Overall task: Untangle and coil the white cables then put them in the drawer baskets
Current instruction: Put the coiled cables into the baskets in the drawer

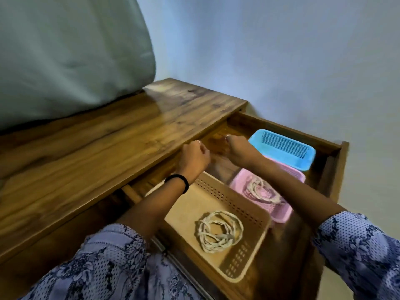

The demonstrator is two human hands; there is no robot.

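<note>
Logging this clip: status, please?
Both hands, left and right, curled over the drawer, grip unclear. Coils in beige basket and pink basket. Blue basket empty.

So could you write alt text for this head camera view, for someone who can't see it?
Two curled hands, left hand and right hand, reach into an open wooden drawer at its back. A coiled white cable lies in a beige basket, another cable in a pink basket; a blue basket shows none.

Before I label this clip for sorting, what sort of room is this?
Probably a bedroom: a mattress sits beside a wooden side table, whose open drawer holds plastic baskets against a plain wall.
</note>
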